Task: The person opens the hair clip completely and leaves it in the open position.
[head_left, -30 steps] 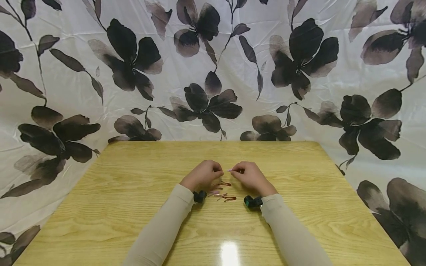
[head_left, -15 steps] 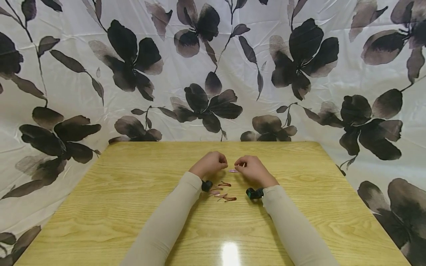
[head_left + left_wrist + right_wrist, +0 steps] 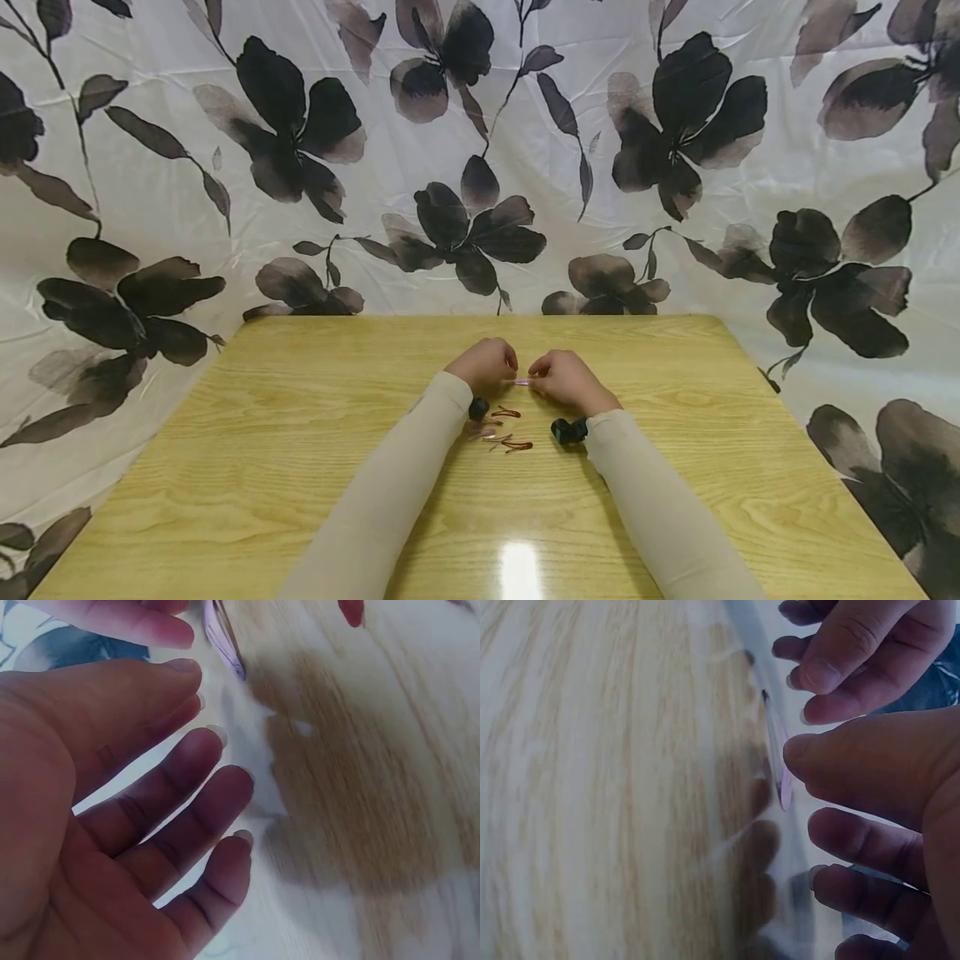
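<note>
A slim pale pink-purple hair clip (image 3: pixel 522 382) is between the two hands, above the tabletop's middle in the head view. My right hand (image 3: pixel 567 381) is at its right end; in the right wrist view the thumb tip (image 3: pixel 801 750) overlaps the clip's edge, while the other fingers are loosely bent and spread below. My left hand (image 3: pixel 486 363) is to the left of the clip. Its fingers (image 3: pixel 217 784) are softly curved and spaced apart, with nothing in them. Closer to the person, several red and pink hair clips (image 3: pixel 517 447) lie in a loose group.
The yellow wood-grain table (image 3: pixel 300 400) spans the view, with a bright glare spot near its front. Behind it hangs a white cloth (image 3: pixel 555 167) with dark flowers. A black wrist camera (image 3: pixel 568 431) sits on the right wrist near the clips.
One second ago the right hand held the clip; half a second ago it lay under the raised fingers. Now the right hand is back down at it. The left hand has moved right and farther away.
</note>
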`<act>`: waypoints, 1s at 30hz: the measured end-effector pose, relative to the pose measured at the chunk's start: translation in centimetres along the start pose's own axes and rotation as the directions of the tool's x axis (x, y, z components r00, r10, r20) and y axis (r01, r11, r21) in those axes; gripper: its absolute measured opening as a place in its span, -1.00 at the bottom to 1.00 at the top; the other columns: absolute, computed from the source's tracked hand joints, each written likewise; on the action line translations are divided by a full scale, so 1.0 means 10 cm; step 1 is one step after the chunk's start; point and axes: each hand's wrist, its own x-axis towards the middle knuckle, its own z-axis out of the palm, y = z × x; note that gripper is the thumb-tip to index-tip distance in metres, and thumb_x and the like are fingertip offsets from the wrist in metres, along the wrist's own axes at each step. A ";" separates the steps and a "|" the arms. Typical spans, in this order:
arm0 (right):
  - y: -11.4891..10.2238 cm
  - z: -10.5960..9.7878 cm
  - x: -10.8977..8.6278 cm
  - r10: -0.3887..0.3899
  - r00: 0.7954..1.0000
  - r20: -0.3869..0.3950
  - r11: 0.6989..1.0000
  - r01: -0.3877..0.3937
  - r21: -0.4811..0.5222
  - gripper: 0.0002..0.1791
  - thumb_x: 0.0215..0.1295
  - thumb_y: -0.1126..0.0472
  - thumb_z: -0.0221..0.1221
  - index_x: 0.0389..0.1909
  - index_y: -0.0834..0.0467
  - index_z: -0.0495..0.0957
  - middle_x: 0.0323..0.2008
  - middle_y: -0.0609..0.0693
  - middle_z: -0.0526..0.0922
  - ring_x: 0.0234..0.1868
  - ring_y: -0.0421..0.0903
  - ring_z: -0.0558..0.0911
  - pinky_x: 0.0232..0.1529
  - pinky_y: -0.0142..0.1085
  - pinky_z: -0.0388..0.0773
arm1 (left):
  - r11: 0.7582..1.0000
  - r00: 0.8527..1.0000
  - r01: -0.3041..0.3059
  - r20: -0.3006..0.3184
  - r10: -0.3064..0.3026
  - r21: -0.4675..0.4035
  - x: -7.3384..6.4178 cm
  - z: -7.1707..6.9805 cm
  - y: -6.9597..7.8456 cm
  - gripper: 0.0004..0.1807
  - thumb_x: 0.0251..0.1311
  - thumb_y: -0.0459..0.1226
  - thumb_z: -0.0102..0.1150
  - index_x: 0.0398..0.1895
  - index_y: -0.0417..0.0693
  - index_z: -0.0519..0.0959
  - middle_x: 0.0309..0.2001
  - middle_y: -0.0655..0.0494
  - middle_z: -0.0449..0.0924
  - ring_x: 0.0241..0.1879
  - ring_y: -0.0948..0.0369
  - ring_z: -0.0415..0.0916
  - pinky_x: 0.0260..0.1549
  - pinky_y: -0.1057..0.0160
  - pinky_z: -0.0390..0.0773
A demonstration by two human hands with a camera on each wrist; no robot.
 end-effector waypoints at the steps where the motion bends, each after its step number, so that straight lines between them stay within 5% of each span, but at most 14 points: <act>1: 0.00 0.00 0.01 0.002 1.000 0.003 1.000 -0.002 -0.007 -0.73 0.22 0.14 0.28 -0.10 0.16 0.71 -0.25 0.03 0.68 -0.26 -0.09 0.59 -0.15 -0.16 0.54 | 1.000 1.000 0.008 0.008 -0.008 0.001 0.00 0.00 0.01 -0.91 0.23 -0.29 0.19 -0.33 -0.06 0.68 -0.31 0.13 0.65 -0.31 0.21 0.49 -0.18 0.23 0.51; 8: 0.05 0.04 0.05 0.019 1.000 0.020 1.000 -0.019 -0.009 -0.81 0.22 0.15 0.29 -0.20 0.12 0.73 -0.24 -0.01 0.74 -0.13 -0.04 0.63 -0.01 -0.11 0.54 | 0.998 0.998 0.054 0.035 -0.053 -0.015 0.01 0.01 0.04 -0.94 0.21 -0.31 0.21 -0.36 -0.05 0.66 -0.34 0.13 0.61 -0.33 0.20 0.46 -0.24 0.26 0.47; 19: 0.05 0.05 0.04 0.009 1.000 -0.003 0.999 -0.009 0.044 -0.93 0.24 0.17 0.28 -0.40 0.07 0.66 -0.43 -0.07 0.66 -0.40 -0.15 0.53 -0.21 -0.22 0.49 | 1.000 0.999 0.026 0.023 -0.027 0.013 0.03 0.03 0.04 -0.93 0.19 -0.34 0.21 -0.37 -0.06 0.68 -0.35 0.13 0.63 -0.35 0.21 0.47 -0.24 0.28 0.49; 30: 0.09 0.09 0.01 0.010 1.000 -0.014 0.994 -0.008 0.110 -0.92 0.30 0.14 0.24 -0.37 0.03 0.65 -0.39 -0.09 0.66 -0.37 -0.15 0.53 -0.18 -0.21 0.48 | 1.000 1.000 0.005 0.021 -0.005 0.007 0.02 0.05 0.02 -0.89 0.22 -0.33 0.21 -0.43 -0.09 0.67 -0.48 0.18 0.57 -0.44 0.25 0.41 -0.35 0.33 0.42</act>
